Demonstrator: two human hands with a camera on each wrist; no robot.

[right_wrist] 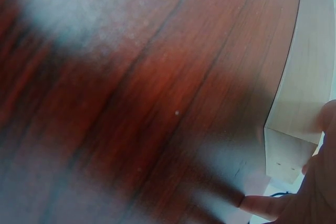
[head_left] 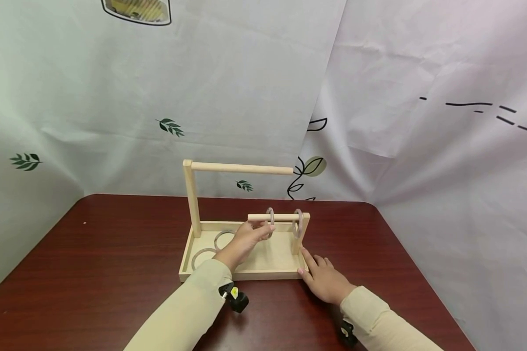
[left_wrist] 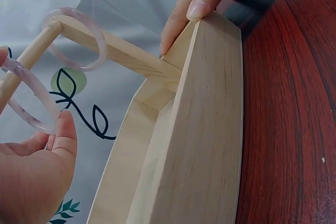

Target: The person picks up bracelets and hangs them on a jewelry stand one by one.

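A wooden bangle stand has a shallow tray [head_left: 263, 275], a tall left post with an upper rod [head_left: 241, 168], and a shorter right post with a lower rod [head_left: 256, 217]. My left hand [head_left: 243, 241] pinches a translucent pale bangle [head_left: 270, 211] between thumb and fingers, and the lower rod passes through that ring. Closer to the short post, a second bangle [left_wrist: 102, 51] hangs on the same rod. My right hand [head_left: 327, 282] holds the tray's near right corner, its thumb at the front wall and other fingers by the end wall.
Two more bangles lie at the tray's left side, one bangle [head_left: 224, 231] behind the other bangle [head_left: 197, 256]. The left forearm partly covers them. A dark red wood table [head_left: 92, 273] carries the stand, with a printed white cloth [head_left: 246, 97] hanging behind.
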